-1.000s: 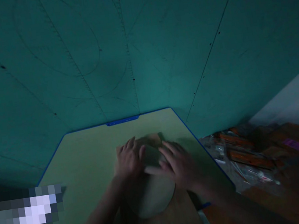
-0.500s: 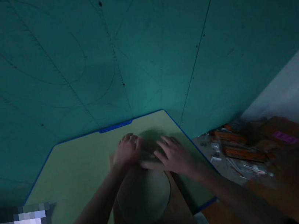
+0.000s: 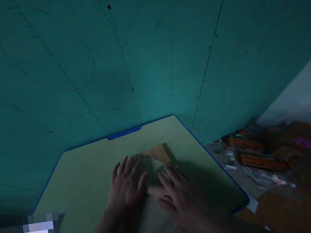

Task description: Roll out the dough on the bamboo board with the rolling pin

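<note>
A pale, flat round of dough (image 3: 154, 220) lies on a wooden board (image 3: 158, 152). Across it runs a light rolling pin (image 3: 156, 190), visible only between my hands. My left hand (image 3: 126, 182) rests over the pin's left end, fingers spread and stretched forward. On the right end lies my right hand (image 3: 178, 194), its fingers also stretched out and slightly apart. Both palms hide the pin's ends and the dough's sides.
Beneath the board is a pale tabletop (image 3: 85, 176) with a blue rim, standing against a green wall (image 3: 148, 63). Orange-brown pieces (image 3: 263, 161) and clear plastic wrapping (image 3: 274, 179) lie low at the right, near a cardboard box (image 3: 299, 134).
Both hands have come back toward me with the rolling pin, and their fingers lie flatter. The board's far corner and the far part of the dough now show. The view has shifted slightly.
</note>
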A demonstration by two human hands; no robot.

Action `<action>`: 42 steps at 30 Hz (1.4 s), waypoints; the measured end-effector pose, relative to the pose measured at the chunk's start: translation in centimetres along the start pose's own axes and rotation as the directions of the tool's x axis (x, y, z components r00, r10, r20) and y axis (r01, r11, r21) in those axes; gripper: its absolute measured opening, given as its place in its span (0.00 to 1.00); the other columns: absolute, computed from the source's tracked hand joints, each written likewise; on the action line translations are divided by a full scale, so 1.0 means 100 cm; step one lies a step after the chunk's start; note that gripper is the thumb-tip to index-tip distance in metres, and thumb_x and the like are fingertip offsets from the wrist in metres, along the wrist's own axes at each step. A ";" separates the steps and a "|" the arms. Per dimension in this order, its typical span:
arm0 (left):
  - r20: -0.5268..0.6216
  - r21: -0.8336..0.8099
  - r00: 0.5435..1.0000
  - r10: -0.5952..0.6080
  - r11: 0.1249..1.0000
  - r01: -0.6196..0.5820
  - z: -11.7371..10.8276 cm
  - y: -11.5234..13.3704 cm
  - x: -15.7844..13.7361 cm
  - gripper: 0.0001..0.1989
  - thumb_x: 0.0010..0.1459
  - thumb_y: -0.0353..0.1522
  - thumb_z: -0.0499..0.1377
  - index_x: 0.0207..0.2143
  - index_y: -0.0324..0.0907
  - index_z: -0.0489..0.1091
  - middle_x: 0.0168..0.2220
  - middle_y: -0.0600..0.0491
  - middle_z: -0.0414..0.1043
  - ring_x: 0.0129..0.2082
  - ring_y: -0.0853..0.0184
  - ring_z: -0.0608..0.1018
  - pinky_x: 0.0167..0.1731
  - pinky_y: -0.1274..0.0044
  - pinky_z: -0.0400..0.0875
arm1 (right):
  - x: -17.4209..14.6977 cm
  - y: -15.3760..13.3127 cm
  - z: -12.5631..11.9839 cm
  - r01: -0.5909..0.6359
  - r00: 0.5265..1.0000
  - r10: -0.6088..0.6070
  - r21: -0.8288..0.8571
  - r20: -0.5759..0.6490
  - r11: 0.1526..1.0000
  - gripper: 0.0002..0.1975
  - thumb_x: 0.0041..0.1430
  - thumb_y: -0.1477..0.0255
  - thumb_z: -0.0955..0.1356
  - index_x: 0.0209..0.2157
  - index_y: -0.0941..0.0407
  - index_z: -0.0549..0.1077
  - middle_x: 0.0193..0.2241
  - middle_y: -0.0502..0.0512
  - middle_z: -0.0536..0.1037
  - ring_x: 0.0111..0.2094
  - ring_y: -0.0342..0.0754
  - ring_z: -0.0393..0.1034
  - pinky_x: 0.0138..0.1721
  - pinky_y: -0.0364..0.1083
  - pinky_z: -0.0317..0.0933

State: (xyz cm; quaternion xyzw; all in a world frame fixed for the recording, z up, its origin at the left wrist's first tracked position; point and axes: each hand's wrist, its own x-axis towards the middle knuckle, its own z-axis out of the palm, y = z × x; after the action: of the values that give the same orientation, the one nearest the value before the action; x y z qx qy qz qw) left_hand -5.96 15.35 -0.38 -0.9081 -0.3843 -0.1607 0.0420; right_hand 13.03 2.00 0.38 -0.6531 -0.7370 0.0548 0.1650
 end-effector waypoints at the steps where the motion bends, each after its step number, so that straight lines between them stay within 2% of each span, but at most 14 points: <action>1: 0.036 -0.036 0.999 -0.002 0.999 0.003 0.000 0.002 0.017 0.24 0.68 0.44 0.49 0.59 0.43 0.71 0.60 0.44 0.72 0.63 0.48 0.69 0.58 0.54 0.66 | 0.009 0.008 0.000 -0.027 1.000 0.027 -0.019 -0.012 0.999 0.34 0.68 0.52 0.62 0.65 0.62 0.64 0.66 0.72 0.64 0.66 0.65 0.59 0.66 0.63 0.54; 5: 0.060 -0.107 0.998 -0.026 0.994 0.032 0.004 0.008 0.083 0.20 0.69 0.40 0.48 0.50 0.41 0.75 0.54 0.43 0.76 0.56 0.54 0.75 0.55 0.62 0.70 | 0.046 0.040 -0.004 -0.159 0.986 0.154 -0.079 -0.067 0.984 0.32 0.68 0.53 0.63 0.62 0.62 0.68 0.63 0.73 0.67 0.65 0.67 0.61 0.64 0.66 0.54; 8: 0.031 -0.120 0.998 -0.047 0.992 0.051 0.007 0.010 0.104 0.19 0.70 0.36 0.46 0.45 0.40 0.76 0.48 0.43 0.79 0.50 0.57 0.79 0.52 0.67 0.72 | 0.057 0.047 -0.007 -0.211 0.976 0.203 -0.129 -0.077 0.969 0.28 0.68 0.54 0.63 0.60 0.59 0.71 0.62 0.72 0.69 0.63 0.67 0.64 0.61 0.68 0.57; 10: 0.013 -0.117 0.997 -0.072 0.990 0.073 0.006 0.010 0.096 0.21 0.71 0.36 0.44 0.43 0.40 0.76 0.46 0.43 0.79 0.48 0.56 0.79 0.49 0.65 0.73 | 0.050 0.039 -0.007 -0.196 0.978 0.183 -0.145 -0.095 0.970 0.28 0.69 0.56 0.63 0.60 0.60 0.71 0.63 0.72 0.68 0.63 0.67 0.63 0.63 0.67 0.55; 13: 0.010 -0.103 0.997 -0.080 0.991 0.080 0.002 0.007 0.054 0.23 0.70 0.37 0.43 0.45 0.42 0.77 0.48 0.43 0.79 0.50 0.53 0.79 0.50 0.61 0.72 | 0.023 0.014 -0.004 -0.095 0.993 0.088 -0.083 -0.082 0.992 0.30 0.69 0.56 0.62 0.63 0.61 0.67 0.64 0.72 0.66 0.64 0.65 0.61 0.65 0.64 0.54; 16: 0.015 -0.070 0.999 -0.045 0.996 0.046 -0.002 -0.001 0.008 0.22 0.69 0.39 0.45 0.54 0.43 0.74 0.59 0.44 0.72 0.61 0.50 0.71 0.56 0.58 0.68 | -0.005 -0.009 -0.003 0.068 0.997 -0.068 0.025 -0.028 0.997 0.33 0.67 0.54 0.65 0.66 0.57 0.62 0.68 0.68 0.61 0.68 0.62 0.55 0.66 0.61 0.54; 19: 0.024 -0.016 1.000 -0.009 1.000 0.010 -0.001 -0.005 -0.004 0.25 0.69 0.40 0.45 0.63 0.42 0.66 0.65 0.43 0.65 0.66 0.49 0.65 0.60 0.55 0.64 | -0.010 -0.010 -0.005 0.120 0.993 -0.120 0.054 -0.002 0.991 0.35 0.65 0.55 0.68 0.68 0.55 0.60 0.70 0.66 0.57 0.70 0.62 0.49 0.68 0.62 0.49; 22: 0.075 -0.011 0.997 -0.020 1.000 0.021 0.004 -0.001 0.025 0.25 0.69 0.41 0.47 0.62 0.42 0.68 0.63 0.42 0.68 0.65 0.48 0.67 0.61 0.54 0.62 | 0.007 0.010 -0.005 0.026 1.000 -0.026 0.024 0.004 0.999 0.36 0.64 0.56 0.69 0.67 0.61 0.61 0.68 0.72 0.58 0.69 0.64 0.51 0.68 0.64 0.47; 25: 0.101 -0.050 0.994 -0.042 0.998 0.047 0.010 0.009 0.074 0.23 0.69 0.41 0.47 0.57 0.41 0.72 0.59 0.41 0.72 0.59 0.50 0.73 0.56 0.58 0.68 | 0.027 0.038 -0.005 -0.115 0.993 0.114 -0.012 -0.006 0.993 0.36 0.65 0.53 0.67 0.65 0.63 0.64 0.67 0.76 0.61 0.68 0.67 0.54 0.66 0.68 0.49; 28: 0.097 -0.074 0.994 -0.043 0.996 0.051 0.013 0.019 0.111 0.20 0.70 0.39 0.47 0.50 0.42 0.75 0.53 0.43 0.77 0.53 0.55 0.78 0.50 0.64 0.73 | 0.040 0.055 -0.011 -0.188 0.982 0.188 -0.054 -0.009 0.981 0.32 0.68 0.52 0.63 0.62 0.60 0.68 0.64 0.74 0.66 0.67 0.68 0.57 0.64 0.68 0.53; 30: 0.096 -0.072 0.995 -0.039 0.996 0.046 0.012 0.023 0.119 0.19 0.70 0.39 0.48 0.47 0.42 0.76 0.49 0.43 0.79 0.50 0.55 0.79 0.48 0.65 0.73 | 0.043 0.054 -0.015 -0.193 0.981 0.192 -0.086 -0.028 0.977 0.29 0.69 0.53 0.62 0.61 0.59 0.70 0.63 0.73 0.67 0.66 0.67 0.58 0.64 0.69 0.53; 33: 0.081 -0.057 0.996 -0.040 0.997 0.045 0.007 0.024 0.098 0.20 0.71 0.37 0.46 0.46 0.41 0.77 0.48 0.42 0.79 0.50 0.52 0.79 0.48 0.61 0.73 | 0.032 0.034 -0.016 -0.169 0.986 0.166 -0.095 -0.033 0.981 0.29 0.68 0.57 0.64 0.62 0.62 0.68 0.64 0.75 0.66 0.66 0.67 0.58 0.65 0.68 0.52; 38: 0.067 -0.048 0.998 0.017 0.999 -0.014 0.003 0.008 0.030 0.22 0.69 0.39 0.47 0.57 0.43 0.72 0.61 0.44 0.71 0.63 0.49 0.69 0.59 0.55 0.64 | -0.006 -0.010 -0.008 -0.002 1.000 0.001 0.035 0.009 0.999 0.40 0.64 0.55 0.69 0.69 0.61 0.57 0.68 0.71 0.59 0.70 0.63 0.51 0.68 0.61 0.51; 42: 0.100 0.003 0.994 0.044 0.999 -0.045 0.008 0.004 0.030 0.26 0.69 0.41 0.47 0.63 0.40 0.66 0.64 0.43 0.67 0.67 0.47 0.64 0.63 0.54 0.60 | -0.007 -0.009 -0.004 -0.023 1.000 0.023 0.044 0.004 0.999 0.40 0.64 0.53 0.68 0.69 0.61 0.57 0.69 0.71 0.57 0.70 0.64 0.51 0.68 0.61 0.52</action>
State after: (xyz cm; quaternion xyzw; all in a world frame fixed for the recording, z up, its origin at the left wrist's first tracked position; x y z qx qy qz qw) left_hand -3.52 17.30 -0.14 -0.9232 -0.3660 -0.1133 0.0286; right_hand 12.39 1.17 0.91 -0.6578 -0.7283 0.0741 0.1771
